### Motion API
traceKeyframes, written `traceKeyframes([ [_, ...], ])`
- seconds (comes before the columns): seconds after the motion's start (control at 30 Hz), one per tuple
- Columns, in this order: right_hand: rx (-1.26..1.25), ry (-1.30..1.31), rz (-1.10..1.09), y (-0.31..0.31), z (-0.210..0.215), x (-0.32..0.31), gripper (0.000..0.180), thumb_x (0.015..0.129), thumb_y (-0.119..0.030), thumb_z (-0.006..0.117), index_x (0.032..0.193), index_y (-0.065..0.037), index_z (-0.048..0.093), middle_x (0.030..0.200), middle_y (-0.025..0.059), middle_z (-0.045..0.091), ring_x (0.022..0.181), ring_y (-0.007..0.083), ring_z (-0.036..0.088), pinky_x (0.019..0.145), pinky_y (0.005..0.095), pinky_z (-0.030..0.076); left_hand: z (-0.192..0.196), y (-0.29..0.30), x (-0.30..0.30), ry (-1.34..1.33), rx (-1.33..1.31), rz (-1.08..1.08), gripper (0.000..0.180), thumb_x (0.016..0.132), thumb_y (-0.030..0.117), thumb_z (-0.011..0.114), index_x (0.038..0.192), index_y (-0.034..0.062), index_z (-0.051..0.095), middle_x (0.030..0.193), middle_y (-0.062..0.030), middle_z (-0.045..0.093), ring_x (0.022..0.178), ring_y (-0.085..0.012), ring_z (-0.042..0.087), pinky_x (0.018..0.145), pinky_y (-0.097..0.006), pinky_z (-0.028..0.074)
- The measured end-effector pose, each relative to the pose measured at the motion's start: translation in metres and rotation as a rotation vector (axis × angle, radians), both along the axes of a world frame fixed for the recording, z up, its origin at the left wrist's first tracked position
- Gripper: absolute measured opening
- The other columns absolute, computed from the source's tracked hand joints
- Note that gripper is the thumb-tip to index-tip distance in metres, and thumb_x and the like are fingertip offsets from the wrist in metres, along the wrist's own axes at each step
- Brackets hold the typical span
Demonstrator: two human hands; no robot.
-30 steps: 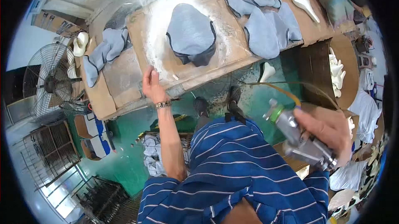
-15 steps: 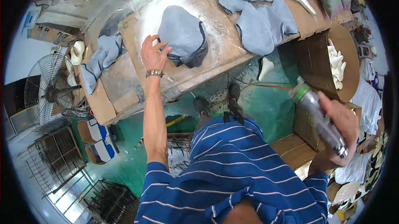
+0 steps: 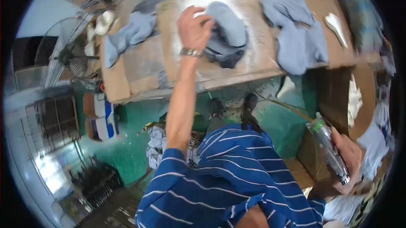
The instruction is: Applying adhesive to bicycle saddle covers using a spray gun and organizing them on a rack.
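Observation:
A grey saddle cover (image 3: 230, 25) with dark edging lies on the whitened cardboard on the bench, folded so that part of its dark underside shows. At its left edge is my left hand (image 3: 194, 29), thumb and fingers curled in a pinch on the fabric; blur softens the contact. Out to the right, away from the bench, my right hand (image 3: 349, 156) is wrapped round a silvery spray gun (image 3: 327, 147) with a green ring, its front end toward the bench. A thin orange-brown hose (image 3: 287, 106) runs near the gun's front.
More grey covers (image 3: 298, 38) lie right of the work spot, others (image 3: 131, 33) to its left. A white saddle shell (image 3: 336, 27) rests at the bench's right. Below stands a cardboard box (image 3: 334, 97) holding white shells. A large fan (image 3: 65, 54) stands at left.
The grey cover has gone from spread out to folded, its dark underside showing more. My view has shifted, and both hands keep much the same grip.

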State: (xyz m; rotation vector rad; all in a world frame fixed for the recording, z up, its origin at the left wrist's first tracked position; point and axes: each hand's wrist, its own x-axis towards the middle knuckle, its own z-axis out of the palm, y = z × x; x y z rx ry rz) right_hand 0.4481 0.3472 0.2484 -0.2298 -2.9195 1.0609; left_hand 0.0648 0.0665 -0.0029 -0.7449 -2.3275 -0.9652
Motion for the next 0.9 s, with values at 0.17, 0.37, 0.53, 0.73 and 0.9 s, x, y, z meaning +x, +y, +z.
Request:
traceKeyframes([
  [0.17, -0.146, -0.084, 0.042, -0.018, -0.004, -0.019, 0.069, 0.085, -0.034, 0.072, 0.138, 0.008, 0.061, 0.086, 0.0138, 0.067, 0.075, 0.0217, 0.064, 0.071, 0.0334, 0.048, 0.081, -0.057, -0.045, 0.229, 0.015, 0.104, 0.018, 0.075, 0.017, 0.082, 0.092, 0.0115, 0.081, 0.112, -0.0076, 0.074, 0.109, -0.0288, 0.067, 0.095, -0.041, 0.052],
  [0.37, -0.137, -0.059, 0.196, -0.051, -0.009, -0.038, 0.064, 0.086, -0.026, 0.071, 0.140, 0.006, 0.061, 0.085, 0.0121, 0.067, 0.075, 0.0211, 0.063, 0.072, 0.0333, 0.048, 0.107, -0.187, -0.069, 0.376, -0.023, 0.259, 0.019, 0.076, 0.018, 0.083, 0.093, 0.0114, 0.080, 0.107, -0.0096, 0.073, 0.103, -0.0316, 0.066, 0.091, -0.042, 0.052],
  [0.53, -0.193, -0.147, 0.152, -0.072, -0.012, -0.046, 0.066, 0.085, -0.028, 0.073, 0.140, 0.007, 0.060, 0.086, 0.0125, 0.067, 0.076, 0.0219, 0.062, 0.072, 0.0340, 0.048, 0.060, -0.301, -0.036, 0.232, -0.132, 0.419, 0.019, 0.076, 0.017, 0.083, 0.093, 0.0123, 0.080, 0.104, -0.0084, 0.071, 0.102, -0.0312, 0.065, 0.091, -0.043, 0.051],
  [0.73, -0.107, -0.110, 0.244, -0.100, -0.010, -0.065, 0.064, 0.084, -0.019, 0.074, 0.141, 0.007, 0.059, 0.089, 0.0124, 0.068, 0.080, 0.0216, 0.064, 0.074, 0.0327, 0.048, 0.041, -0.399, -0.038, 0.089, -0.332, 0.465, 0.020, 0.077, 0.015, 0.083, 0.096, 0.0144, 0.080, 0.101, -0.0080, 0.069, 0.100, -0.0311, 0.064, 0.090, -0.043, 0.050],
  [0.9, -0.065, -0.146, 0.221, -0.123, -0.008, -0.074, 0.064, 0.080, -0.011, 0.073, 0.140, 0.006, 0.060, 0.093, 0.0123, 0.070, 0.083, 0.0224, 0.067, 0.077, 0.0328, 0.050, 0.028, -0.445, -0.022, 0.244, -0.392, 0.574, 0.019, 0.081, 0.019, 0.081, 0.100, 0.0147, 0.081, 0.102, -0.0086, 0.066, 0.098, -0.0310, 0.063, 0.088, -0.043, 0.050],
])
